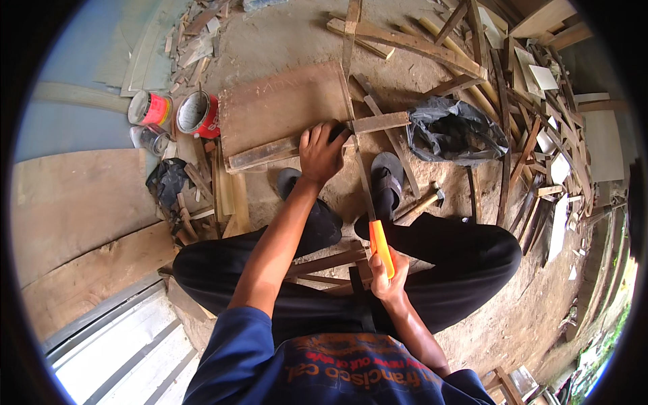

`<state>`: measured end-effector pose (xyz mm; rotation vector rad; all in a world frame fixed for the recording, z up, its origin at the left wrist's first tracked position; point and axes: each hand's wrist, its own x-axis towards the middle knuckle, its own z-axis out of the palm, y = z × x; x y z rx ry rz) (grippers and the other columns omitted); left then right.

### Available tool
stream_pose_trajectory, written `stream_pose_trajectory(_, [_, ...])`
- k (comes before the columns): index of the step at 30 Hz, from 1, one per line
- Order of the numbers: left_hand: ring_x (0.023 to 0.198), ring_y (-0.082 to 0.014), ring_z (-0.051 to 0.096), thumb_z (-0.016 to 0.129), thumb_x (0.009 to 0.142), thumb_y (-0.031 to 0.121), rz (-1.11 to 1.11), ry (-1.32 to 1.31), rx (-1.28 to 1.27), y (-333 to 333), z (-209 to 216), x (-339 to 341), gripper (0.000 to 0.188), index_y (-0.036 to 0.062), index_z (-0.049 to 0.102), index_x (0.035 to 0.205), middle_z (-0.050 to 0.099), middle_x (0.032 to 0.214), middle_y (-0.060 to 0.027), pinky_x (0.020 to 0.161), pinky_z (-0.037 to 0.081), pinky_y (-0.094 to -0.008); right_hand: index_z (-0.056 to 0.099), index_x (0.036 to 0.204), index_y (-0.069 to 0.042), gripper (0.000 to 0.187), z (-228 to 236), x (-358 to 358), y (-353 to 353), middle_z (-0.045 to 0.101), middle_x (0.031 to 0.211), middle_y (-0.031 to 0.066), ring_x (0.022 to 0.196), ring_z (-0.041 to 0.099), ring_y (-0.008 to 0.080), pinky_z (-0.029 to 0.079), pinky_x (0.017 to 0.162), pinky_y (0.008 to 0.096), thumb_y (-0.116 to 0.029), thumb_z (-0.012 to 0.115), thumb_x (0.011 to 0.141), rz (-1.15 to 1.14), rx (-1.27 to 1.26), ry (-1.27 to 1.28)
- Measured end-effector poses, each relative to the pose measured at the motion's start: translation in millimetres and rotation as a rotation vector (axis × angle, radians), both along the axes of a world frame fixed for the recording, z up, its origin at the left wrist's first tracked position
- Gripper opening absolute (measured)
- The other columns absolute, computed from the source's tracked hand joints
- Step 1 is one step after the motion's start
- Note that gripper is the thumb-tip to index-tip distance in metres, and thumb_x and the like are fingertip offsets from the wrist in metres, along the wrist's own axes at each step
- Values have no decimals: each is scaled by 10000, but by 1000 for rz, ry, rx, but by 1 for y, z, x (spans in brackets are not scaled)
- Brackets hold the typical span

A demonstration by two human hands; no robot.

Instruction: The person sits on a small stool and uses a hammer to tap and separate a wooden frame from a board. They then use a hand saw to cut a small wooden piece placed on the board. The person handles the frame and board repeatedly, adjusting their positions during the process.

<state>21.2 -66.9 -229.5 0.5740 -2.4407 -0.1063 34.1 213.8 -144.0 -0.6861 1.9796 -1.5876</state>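
My right hand [390, 275] is closed around the orange handle of a hand saw [380, 244]. Its long blade runs forward from my lap and meets a wooden strip [383, 123]. My left hand [322, 154] grips that strip just left of the blade, fingers bent over the wood. Under the strip's left part lies a brown wooden board [283, 101], and the right end juts out beyond it. Something dark shows beside my left thumb; I cannot make out what it is.
A hammer [425, 202] lies by my right sandal [387, 172]. A black plastic bag [459, 131] sits past the strip's right end. Two paint cans, one a red bucket [198, 113], stand left of the board. Scrap timber [526, 121] is heaped at the right.
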Motion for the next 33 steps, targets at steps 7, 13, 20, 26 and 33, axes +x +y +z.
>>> stream_pose_trajectory(7, [1096,-236,571,678,725,94,-13,-15,-10,-3,-1,-1,421,225,685,1126,598,1192,-35,930,400,-409,506,689,-13,416,3,-4,-8,411,509,52,448,426,117,330,428,320,-330,600,942,1,14,2])
stream_pose_trajectory(13, [1085,-235,571,690,700,83,-9,-22,-23,-5,1,-1,447,223,688,1125,600,1187,-35,920,403,-402,506,698,-7,391,8,1,-3,404,513,44,458,397,112,305,426,335,-300,584,943,3,-14,55])
stream_pose_trajectory(20, [1089,-242,569,681,763,79,-21,-10,27,-1,3,-1,371,207,686,1112,613,1191,-40,876,382,-396,535,720,0,421,12,0,7,437,515,57,449,461,131,356,440,316,-350,567,952,15,-35,10])
stream_pose_trajectory(26, [1114,-236,562,702,730,98,-1,-4,22,-2,0,-2,432,247,683,1134,599,1212,-27,915,400,-399,518,723,7,489,23,-25,-14,462,539,33,495,429,91,338,446,303,-410,572,972,43,36,-110])
stream_pose_trajectory(33, [1101,-237,560,710,726,111,7,-32,24,-3,2,-2,453,252,677,1155,599,1212,-31,920,399,-409,520,712,9,464,20,-21,-15,445,526,32,490,421,85,334,439,301,-369,572,975,22,14,-122])
